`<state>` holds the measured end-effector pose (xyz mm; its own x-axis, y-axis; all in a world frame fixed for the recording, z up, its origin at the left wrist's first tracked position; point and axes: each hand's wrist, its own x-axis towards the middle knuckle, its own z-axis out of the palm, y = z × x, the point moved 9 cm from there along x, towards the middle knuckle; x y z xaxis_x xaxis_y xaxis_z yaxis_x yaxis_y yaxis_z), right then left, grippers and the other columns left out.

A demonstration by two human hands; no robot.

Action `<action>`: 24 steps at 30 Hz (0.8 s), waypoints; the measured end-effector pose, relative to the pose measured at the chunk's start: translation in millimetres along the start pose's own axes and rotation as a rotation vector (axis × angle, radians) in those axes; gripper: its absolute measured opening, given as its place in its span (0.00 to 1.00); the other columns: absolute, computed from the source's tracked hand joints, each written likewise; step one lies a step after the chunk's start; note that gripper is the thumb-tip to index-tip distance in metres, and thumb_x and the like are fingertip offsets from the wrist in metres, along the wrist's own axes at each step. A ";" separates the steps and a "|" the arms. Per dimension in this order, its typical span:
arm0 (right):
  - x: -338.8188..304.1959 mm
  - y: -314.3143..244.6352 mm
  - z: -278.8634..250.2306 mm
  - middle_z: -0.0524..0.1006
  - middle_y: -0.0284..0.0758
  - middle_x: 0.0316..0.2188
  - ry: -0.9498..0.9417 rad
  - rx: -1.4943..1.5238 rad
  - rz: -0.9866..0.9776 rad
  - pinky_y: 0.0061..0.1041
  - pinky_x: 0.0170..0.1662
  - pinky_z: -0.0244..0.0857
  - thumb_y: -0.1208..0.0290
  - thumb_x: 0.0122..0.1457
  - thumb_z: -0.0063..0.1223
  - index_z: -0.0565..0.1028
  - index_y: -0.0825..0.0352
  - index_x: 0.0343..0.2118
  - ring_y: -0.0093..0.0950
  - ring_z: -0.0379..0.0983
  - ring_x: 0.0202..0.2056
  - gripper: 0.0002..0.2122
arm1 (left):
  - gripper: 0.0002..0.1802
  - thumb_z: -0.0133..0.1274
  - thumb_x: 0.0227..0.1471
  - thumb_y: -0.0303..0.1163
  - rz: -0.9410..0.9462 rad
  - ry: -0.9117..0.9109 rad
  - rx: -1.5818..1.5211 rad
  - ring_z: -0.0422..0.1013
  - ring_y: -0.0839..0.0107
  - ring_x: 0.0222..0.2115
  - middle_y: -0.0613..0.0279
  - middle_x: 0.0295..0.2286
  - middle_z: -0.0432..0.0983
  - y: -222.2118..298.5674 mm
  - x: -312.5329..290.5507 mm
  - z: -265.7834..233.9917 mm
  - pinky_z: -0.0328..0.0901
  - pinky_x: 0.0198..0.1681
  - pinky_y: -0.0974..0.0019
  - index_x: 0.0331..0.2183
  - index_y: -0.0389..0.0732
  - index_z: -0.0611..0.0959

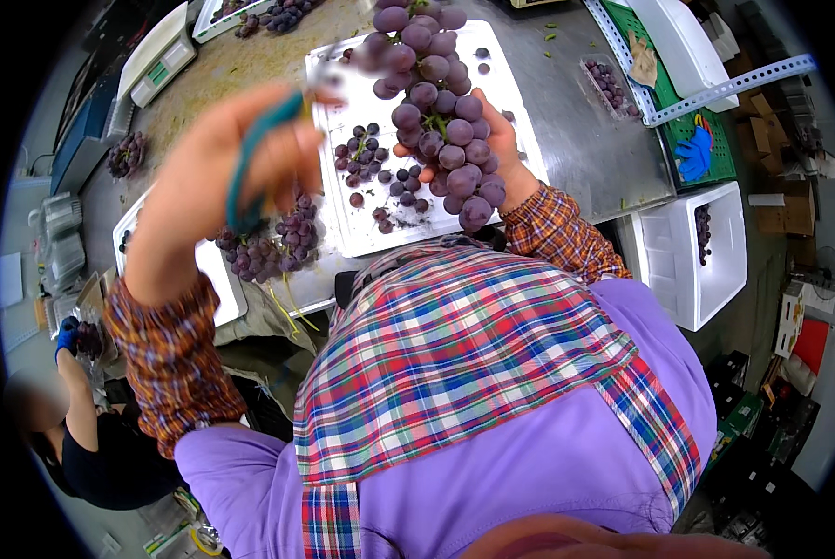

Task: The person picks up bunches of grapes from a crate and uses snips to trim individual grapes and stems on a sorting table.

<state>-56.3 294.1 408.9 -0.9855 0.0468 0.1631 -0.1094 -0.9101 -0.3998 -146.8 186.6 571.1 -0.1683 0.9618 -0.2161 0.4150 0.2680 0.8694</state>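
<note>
The right hand grips a large bunch of purple grapes, lifted above the white rectangular foam tray strewn with loose grapes. The left hand, left of the tray, clutches teal-handled scissors.

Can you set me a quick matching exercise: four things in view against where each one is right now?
Things:
1. grape bunch
2. teal-handled scissors
3. loose grapes
4. white foam box

Places:
A. lying on the white tray
B. on the floor, right of the metal table
C. held up by the right hand
D. gripped in the left hand

Pairs: 1-C, 2-D, 3-A, 4-B
</note>
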 end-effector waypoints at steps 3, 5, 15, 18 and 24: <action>-1.7 -1.2 7.9 0.67 0.48 0.52 0.050 -0.029 0.010 0.37 0.39 0.74 0.39 0.62 0.24 0.57 0.64 0.60 0.44 0.70 0.48 0.34 | 0.16 0.53 0.56 0.37 -0.188 -0.067 -0.210 0.69 0.80 0.19 0.66 0.19 0.73 -21.3 -21.1 36.8 0.64 0.22 0.75 0.42 0.37 0.75; -0.4 6.7 13.2 0.68 0.52 0.51 0.047 0.007 0.047 0.36 0.38 0.74 0.39 0.62 0.23 0.57 0.65 0.60 0.44 0.73 0.44 0.35 | 0.16 0.52 0.56 0.36 -0.219 -0.088 -0.234 0.69 0.80 0.20 0.66 0.20 0.73 -27.3 -27.7 47.7 0.64 0.23 0.75 0.42 0.35 0.75; -3.5 14.5 26.8 0.67 0.50 0.53 -0.075 0.148 0.075 0.41 0.39 0.75 0.45 0.64 0.28 0.53 0.68 0.61 0.49 0.72 0.46 0.32 | 0.22 0.50 0.56 0.36 -0.189 -0.076 -0.196 0.68 0.82 0.20 0.65 0.25 0.77 -38.7 -21.4 55.9 0.64 0.25 0.76 0.49 0.31 0.73; -4.8 10.5 29.7 0.66 0.50 0.53 -0.080 0.131 0.043 0.41 0.39 0.75 0.45 0.64 0.29 0.53 0.68 0.61 0.49 0.72 0.46 0.32 | 0.24 0.50 0.56 0.35 -0.195 -0.076 -0.231 0.68 0.82 0.21 0.64 0.26 0.78 -36.9 -22.3 56.8 0.63 0.25 0.77 0.51 0.30 0.72; -6.1 6.2 27.9 0.66 0.48 0.54 -0.088 0.110 0.015 0.41 0.40 0.75 0.46 0.64 0.30 0.53 0.67 0.61 0.47 0.72 0.46 0.31 | 0.24 0.49 0.57 0.34 -0.197 -0.075 -0.243 0.68 0.82 0.20 0.63 0.27 0.78 -32.4 -16.6 56.8 0.63 0.24 0.76 0.51 0.29 0.71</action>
<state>-47.3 276.7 430.6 -0.9712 0.0013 0.2383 -0.0754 -0.9503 -0.3020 -106.6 165.2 521.3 -0.1544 0.8964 -0.4154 0.1534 0.4371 0.8862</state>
